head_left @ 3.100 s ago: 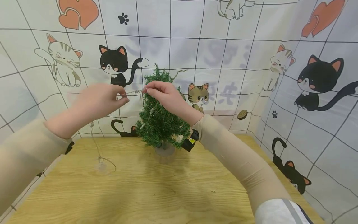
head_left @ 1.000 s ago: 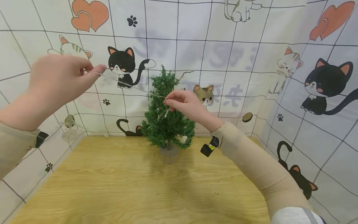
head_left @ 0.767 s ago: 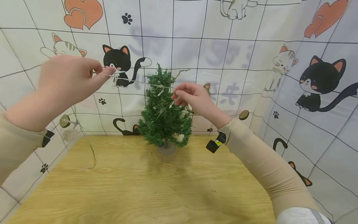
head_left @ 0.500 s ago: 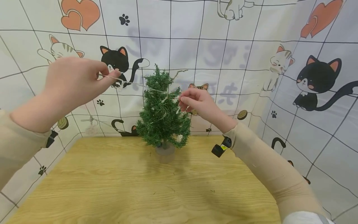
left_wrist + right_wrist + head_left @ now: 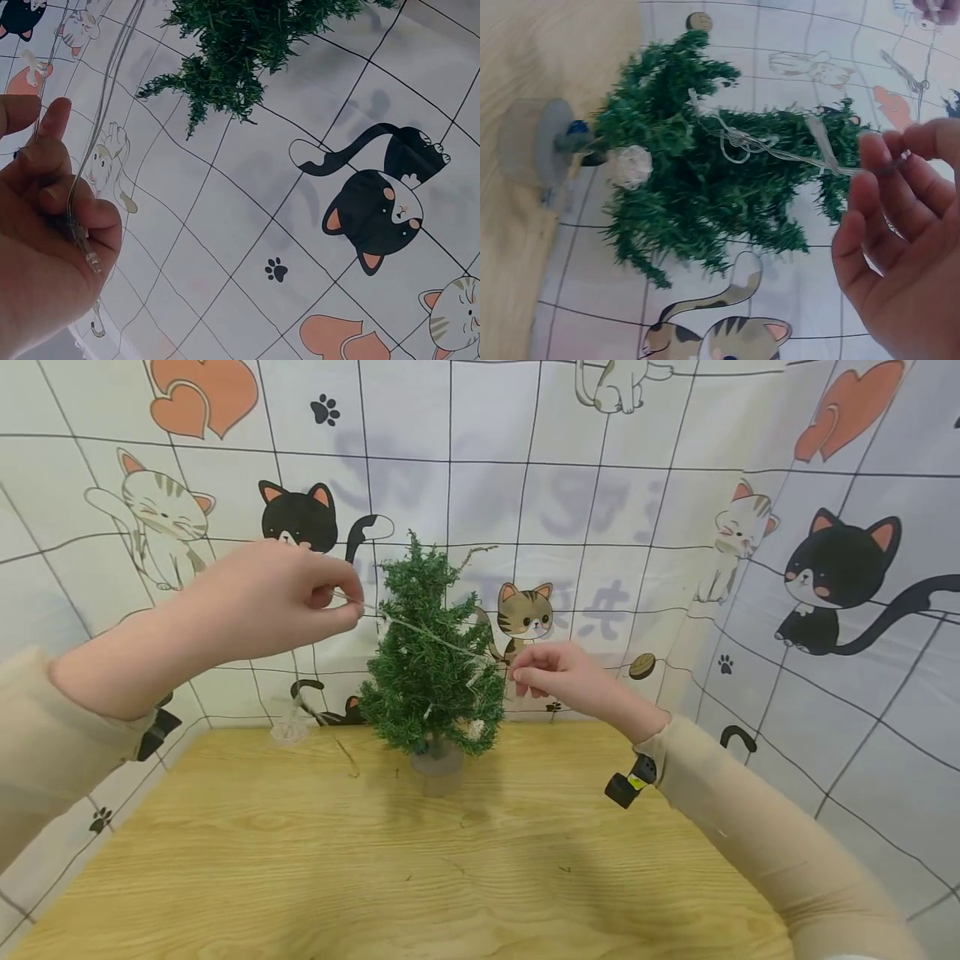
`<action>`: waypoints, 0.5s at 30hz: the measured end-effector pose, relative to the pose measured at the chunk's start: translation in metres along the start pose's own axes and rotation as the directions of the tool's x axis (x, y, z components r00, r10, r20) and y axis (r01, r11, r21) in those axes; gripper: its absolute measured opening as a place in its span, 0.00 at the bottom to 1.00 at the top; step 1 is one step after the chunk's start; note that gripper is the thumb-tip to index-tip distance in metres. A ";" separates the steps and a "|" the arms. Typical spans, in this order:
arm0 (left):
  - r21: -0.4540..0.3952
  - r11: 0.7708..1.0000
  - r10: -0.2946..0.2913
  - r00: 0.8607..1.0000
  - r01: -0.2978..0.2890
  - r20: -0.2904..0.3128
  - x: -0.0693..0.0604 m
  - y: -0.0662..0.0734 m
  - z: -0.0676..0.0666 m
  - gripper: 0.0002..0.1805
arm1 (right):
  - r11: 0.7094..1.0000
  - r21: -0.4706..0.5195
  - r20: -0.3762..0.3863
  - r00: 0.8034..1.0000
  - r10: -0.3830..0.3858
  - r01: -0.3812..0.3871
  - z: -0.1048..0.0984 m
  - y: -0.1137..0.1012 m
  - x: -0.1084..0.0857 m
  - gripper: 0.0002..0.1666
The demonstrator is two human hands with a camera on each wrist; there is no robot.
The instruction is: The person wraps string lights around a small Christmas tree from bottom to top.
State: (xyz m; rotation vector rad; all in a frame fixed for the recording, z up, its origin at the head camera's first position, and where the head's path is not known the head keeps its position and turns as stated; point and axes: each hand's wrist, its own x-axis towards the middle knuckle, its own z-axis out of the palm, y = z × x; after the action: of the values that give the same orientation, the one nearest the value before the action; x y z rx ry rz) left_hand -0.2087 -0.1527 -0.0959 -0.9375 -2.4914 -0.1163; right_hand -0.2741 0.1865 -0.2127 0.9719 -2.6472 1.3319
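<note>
A small green artificial Christmas tree [image 5: 420,685] stands upright in a round grey base [image 5: 438,781] at the back of the table. A clear-wired string of fairy lights [image 5: 784,154] stretches in front of it between both hands. My left hand [image 5: 262,602] pinches the wire at the tree's left; in the left wrist view a small clear bulb [image 5: 91,261] lies against the palm. My right hand [image 5: 573,685], right of the tree, pinches the wire between thumb and forefinger. In the right wrist view, a loose tangle of the wire appears in front of the branches.
A clear bunched part of the string [image 5: 288,728] hangs by the table's back left edge. One white ball [image 5: 632,166] sits low in the branches. Cat-printed cloth [image 5: 750,610] encloses the wooden table [image 5: 300,860], which bears a few fallen needles.
My right hand has moved right and down, from the tree's front to beside it. My left hand rose to the upper left, then came back right and down towards the tree.
</note>
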 end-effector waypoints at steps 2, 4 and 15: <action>-0.025 0.999 0.041 0.999 -0.041 -0.008 0.004 0.005 -0.002 0.08 | 1.000 -0.024 0.087 0.996 0.009 -0.007 0.002 0.002 -0.002 0.09; -0.048 0.996 0.069 0.998 -0.069 -0.011 0.009 0.010 -0.005 0.09 | 0.999 -0.045 0.183 0.983 -0.001 0.009 0.006 0.004 -0.003 0.10; -0.160 0.985 0.075 0.992 -0.058 0.104 0.044 0.035 -0.011 0.11 | 0.991 0.041 0.413 0.901 -0.135 0.130 0.029 -0.008 0.012 0.18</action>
State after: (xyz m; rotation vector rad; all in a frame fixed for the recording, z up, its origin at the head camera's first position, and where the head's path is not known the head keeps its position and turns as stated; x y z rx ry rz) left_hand -0.2107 -0.1019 -0.0690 -1.1183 -2.5774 -0.2491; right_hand -0.2717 0.1555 -0.2217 1.5654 -2.7897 1.2269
